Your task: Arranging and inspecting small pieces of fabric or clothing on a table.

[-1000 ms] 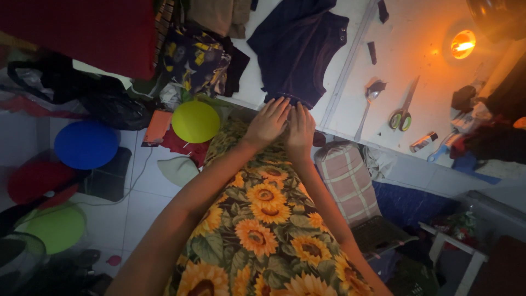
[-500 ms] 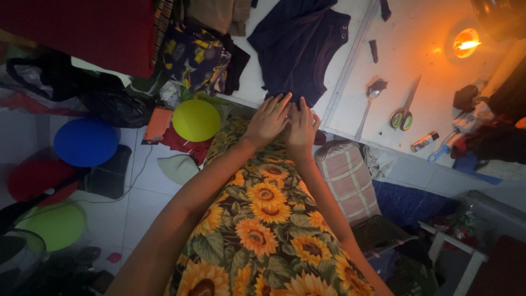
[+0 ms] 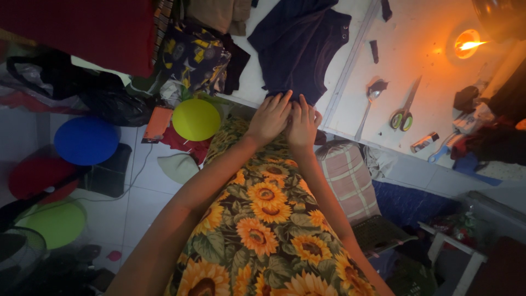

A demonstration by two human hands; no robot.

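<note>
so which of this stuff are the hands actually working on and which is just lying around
In hand:
- dark blue garment, its near edge under both hands
- left hand
- right hand

Lying about:
- scissors
- spoon
- yellow balloon
- blue balloon
- checked cushion

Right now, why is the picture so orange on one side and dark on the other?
In the head view, a small flame at upper right glares orange across the white table; the light fades leftward, so the floor and the blue balloon sit in dim shadow. Both hands on the dark navy garment are warmly lit. Edges bow slightly, wide-lens distortion.
</note>
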